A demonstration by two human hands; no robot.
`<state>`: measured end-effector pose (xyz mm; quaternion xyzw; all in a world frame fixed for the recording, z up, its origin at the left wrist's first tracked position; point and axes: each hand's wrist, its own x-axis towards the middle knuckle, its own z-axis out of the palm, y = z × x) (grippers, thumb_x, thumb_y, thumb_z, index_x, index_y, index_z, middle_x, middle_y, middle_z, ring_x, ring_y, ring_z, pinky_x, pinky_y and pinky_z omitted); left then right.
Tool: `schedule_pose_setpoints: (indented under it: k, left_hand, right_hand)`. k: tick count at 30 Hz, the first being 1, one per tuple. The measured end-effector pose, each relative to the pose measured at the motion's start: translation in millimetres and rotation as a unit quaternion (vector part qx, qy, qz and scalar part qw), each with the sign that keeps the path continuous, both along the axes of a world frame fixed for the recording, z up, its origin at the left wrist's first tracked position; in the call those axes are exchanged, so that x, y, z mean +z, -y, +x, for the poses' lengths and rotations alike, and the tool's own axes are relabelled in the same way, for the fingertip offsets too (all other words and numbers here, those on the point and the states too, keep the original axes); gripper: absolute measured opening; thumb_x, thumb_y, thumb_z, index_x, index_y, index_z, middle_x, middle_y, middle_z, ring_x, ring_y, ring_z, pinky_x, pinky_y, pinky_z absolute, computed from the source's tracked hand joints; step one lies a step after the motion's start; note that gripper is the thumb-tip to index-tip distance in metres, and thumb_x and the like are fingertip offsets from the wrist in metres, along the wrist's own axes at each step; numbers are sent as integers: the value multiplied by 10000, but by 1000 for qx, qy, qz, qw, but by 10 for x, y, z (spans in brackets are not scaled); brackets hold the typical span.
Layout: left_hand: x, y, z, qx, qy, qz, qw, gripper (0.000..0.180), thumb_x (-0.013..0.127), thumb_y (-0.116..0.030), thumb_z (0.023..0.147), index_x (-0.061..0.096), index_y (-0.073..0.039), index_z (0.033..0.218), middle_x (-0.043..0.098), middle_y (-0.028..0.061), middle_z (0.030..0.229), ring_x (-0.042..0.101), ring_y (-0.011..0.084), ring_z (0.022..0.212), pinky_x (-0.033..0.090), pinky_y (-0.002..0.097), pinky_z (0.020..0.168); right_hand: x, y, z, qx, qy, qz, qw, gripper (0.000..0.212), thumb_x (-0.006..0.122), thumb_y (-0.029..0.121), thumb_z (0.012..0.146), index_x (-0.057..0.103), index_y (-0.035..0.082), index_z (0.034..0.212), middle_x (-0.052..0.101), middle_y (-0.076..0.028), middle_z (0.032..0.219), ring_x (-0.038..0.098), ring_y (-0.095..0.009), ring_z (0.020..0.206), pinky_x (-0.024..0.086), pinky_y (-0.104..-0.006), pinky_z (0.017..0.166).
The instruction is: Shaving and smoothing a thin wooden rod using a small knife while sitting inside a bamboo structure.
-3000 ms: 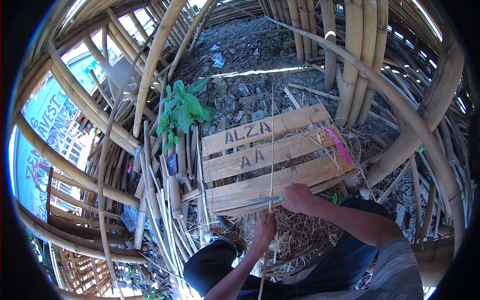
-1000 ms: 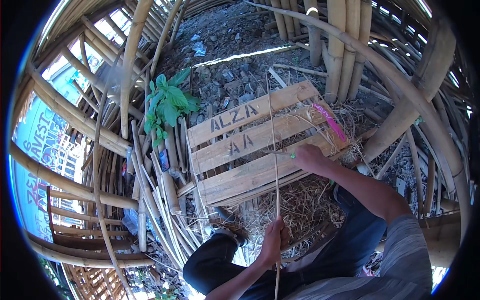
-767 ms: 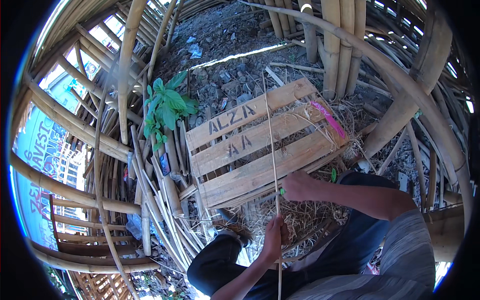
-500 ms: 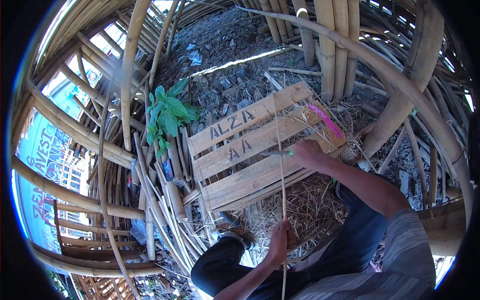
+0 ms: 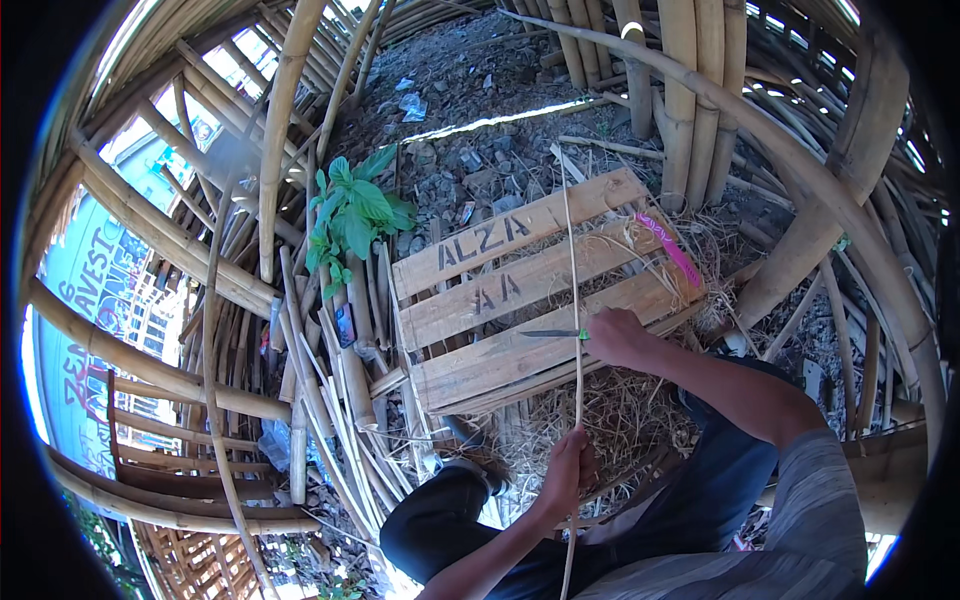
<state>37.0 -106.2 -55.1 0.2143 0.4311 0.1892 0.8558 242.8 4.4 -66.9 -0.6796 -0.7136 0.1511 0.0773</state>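
Observation:
My left hand (image 5: 566,474) is closed around the lower part of a long thin bamboo strip (image 5: 574,262), which stands nearly upright in the picture. My right hand (image 5: 622,338) grips a knife (image 5: 551,333) with a bit of green at its handle. Its dark blade points left and crosses the strip above my left hand; the blade appears to touch it. Beneath both lies a wooden slatted crate (image 5: 480,372) with dark lettering and a pink strip (image 5: 672,250) along its right end. My fingers hide most of the knife's handle.
Dry shavings (image 5: 625,410) cover the ground between my legs and the crate. A green leafy plant (image 5: 352,208) grows left of it. Thick bamboo poles (image 5: 690,100) stand at the back right, and cut bamboo pieces (image 5: 335,400) lie at the left. Rubble (image 5: 480,160) spreads behind.
My right hand and the knife have moved slightly lower along the strip, nearer my left hand. The whole view has shifted a little, and the left hand keeps its hold.

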Motion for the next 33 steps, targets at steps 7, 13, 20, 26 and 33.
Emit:
schedule_pose_setpoints:
  k: [7, 13, 20, 26, 33]
  left_hand:
    - [-23, -103, -37, 17, 13, -22, 1000, 334, 321, -362, 953, 311, -164, 684, 200, -69, 528, 181, 47, 410, 131, 220, 362]
    - [6, -81, -38, 11, 18, -21, 1000, 350, 307, -391, 954, 317, -162, 689, 202, -66, 525, 177, 47, 407, 137, 217, 359]
    - [-8, -226, -86, 24, 32, -23, 999, 359, 301, -399, 956, 320, -156, 692, 201, -58, 519, 170, 53, 403, 145, 215, 356]
    - [-110, -219, -123, 21, 70, -59, 996, 386, 303, -444, 946, 322, -152, 693, 204, -52, 505, 171, 58, 396, 144, 219, 342]
    - [-109, -160, -95, 22, 18, -58, 998, 403, 312, -442, 944, 302, -160, 657, 193, -51, 494, 162, 64, 387, 133, 228, 337]
  right_hand:
    - [-4, 220, -217, 71, -15, -41, 997, 233, 570, 208, 692, 634, -9, 747, 622, -192, 682, 633, -347, 670, 515, -429, 629]
    - [38, 296, -223, 99, -5, -39, 994, 230, 582, 231, 680, 640, 9, 697, 613, -193, 659, 630, -341, 656, 515, -423, 627]
    - [107, 220, -99, 67, 19, -31, 997, 250, 571, 242, 688, 637, 1, 668, 612, -202, 660, 629, -342, 651, 512, -419, 609]
    - [-172, 212, -168, 41, 11, -46, 998, 238, 560, 219, 701, 642, -4, 684, 613, -200, 659, 632, -333, 651, 512, -414, 602]
    - [-66, 163, -44, 45, 11, -76, 996, 217, 563, 199, 695, 648, 0, 697, 625, -181, 667, 639, -302, 649, 514, -422, 614]
